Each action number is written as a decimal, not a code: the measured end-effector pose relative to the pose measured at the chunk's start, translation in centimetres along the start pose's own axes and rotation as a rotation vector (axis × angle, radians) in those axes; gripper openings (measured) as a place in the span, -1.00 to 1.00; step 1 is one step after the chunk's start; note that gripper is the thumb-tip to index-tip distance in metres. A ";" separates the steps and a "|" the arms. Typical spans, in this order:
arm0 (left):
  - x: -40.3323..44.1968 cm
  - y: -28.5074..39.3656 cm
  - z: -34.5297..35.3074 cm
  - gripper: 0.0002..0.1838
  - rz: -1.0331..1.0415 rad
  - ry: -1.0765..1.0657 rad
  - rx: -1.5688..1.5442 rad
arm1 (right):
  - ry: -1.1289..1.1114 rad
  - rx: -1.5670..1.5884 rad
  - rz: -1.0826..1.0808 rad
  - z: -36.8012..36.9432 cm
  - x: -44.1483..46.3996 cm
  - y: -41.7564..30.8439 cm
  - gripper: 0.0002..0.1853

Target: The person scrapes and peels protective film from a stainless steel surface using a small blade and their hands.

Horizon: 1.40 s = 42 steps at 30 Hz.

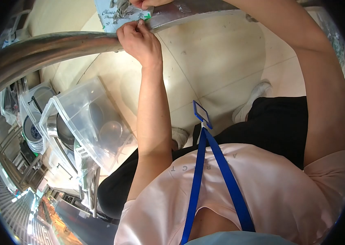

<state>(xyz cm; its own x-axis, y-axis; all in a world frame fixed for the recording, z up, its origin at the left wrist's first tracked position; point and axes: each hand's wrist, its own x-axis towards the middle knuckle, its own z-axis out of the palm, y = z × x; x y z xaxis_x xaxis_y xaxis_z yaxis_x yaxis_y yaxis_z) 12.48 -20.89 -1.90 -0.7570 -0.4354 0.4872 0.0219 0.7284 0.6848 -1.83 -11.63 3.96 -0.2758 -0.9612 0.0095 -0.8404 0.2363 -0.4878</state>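
Observation:
My left hand (140, 44) is at the metal table's edge with its fingers curled closed at the near corner of a light-blue printed packet (106, 21). Green leaf prints and the word "Chinese" show on the packet. Crumpled grey pieces (120, 9) lie on top of it. My right hand (150, 3) reaches in from the right at the top border, partly cut off, with its fingers bent together close to the grey pieces. What it holds, if anything, is hidden.
The metal table edge (58, 45) curves across the top. Left of my legs stands a clear plastic bin (99, 118) beside pans and stacked bowls (33, 132). Tiled floor (213, 61) lies beneath. A blue lanyard (199, 171) with a badge hangs from my neck.

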 end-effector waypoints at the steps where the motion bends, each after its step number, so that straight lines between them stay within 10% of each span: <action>1: -0.1 0.0 0.0 -0.89 -0.025 0.017 -0.006 | 0.006 0.100 0.046 -0.1 -0.3 0.1 -0.86; 42: 3.4 0.1 1.5 -0.65 0.099 -0.235 0.212 | 0.003 0.081 0.022 -2.0 2.1 2.0 -0.78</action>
<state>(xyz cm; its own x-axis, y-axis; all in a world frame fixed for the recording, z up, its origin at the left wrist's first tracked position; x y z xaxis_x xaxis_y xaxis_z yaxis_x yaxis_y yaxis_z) 8.89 -21.51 -0.97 -0.8886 -0.2406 0.3906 -0.0145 0.8658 0.5003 -5.02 -12.88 4.81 -0.2954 -0.9554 0.0000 -0.7933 0.2453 -0.5573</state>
